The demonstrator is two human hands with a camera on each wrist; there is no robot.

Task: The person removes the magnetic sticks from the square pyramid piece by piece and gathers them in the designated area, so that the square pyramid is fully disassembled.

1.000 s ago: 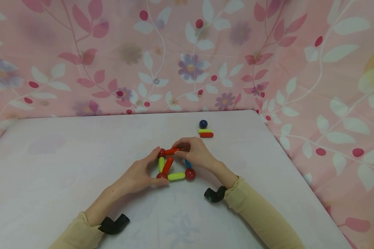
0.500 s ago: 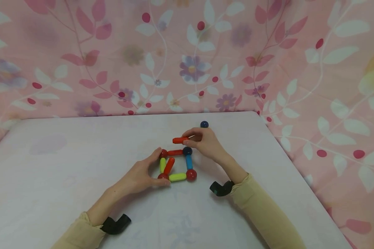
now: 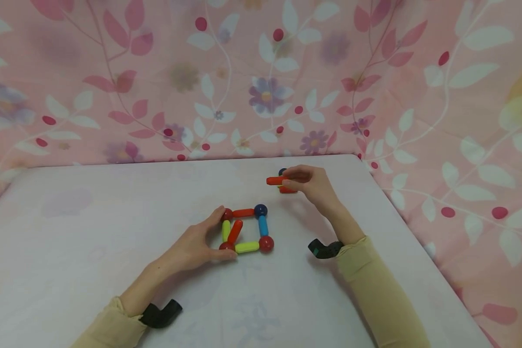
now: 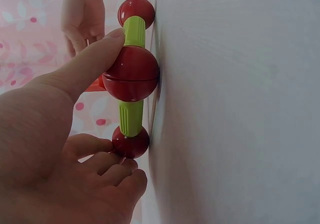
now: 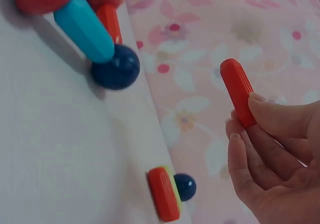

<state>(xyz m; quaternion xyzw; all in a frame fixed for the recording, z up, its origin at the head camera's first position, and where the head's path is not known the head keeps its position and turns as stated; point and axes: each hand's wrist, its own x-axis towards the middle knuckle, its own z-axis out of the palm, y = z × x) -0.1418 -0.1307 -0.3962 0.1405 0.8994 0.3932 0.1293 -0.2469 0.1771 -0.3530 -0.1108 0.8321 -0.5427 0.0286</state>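
A square of magnetic rods and balls point(image 3: 246, 247) lies on the table. It has three red balls, a dark blue ball point(image 3: 261, 210) at its far right corner, and yellow-green, blue and red sides. From the near left ball another red rod point(image 3: 235, 231) slants upward. My left hand point(image 3: 191, 244) holds the square's left side, thumb at the near red ball point(image 4: 132, 73), fingers against the far red ball point(image 4: 130, 144). Raised at the back right, my right hand point(image 3: 313, 186) pinches a red magnetic rod point(image 5: 237, 91) between thumb and fingers.
Below and behind the right hand lie a loose red rod point(image 5: 164, 194), a yellow-green rod partly hidden beside it, and a dark blue ball point(image 5: 185, 186). Their spot is near the table's back edge. A pink floral cloth point(image 3: 226, 87) hangs behind the table.
My right hand has left the square's far right corner, moving back and right with a red rod. That corner's dark blue ball, hidden at first, now shows. The left hand stays put.
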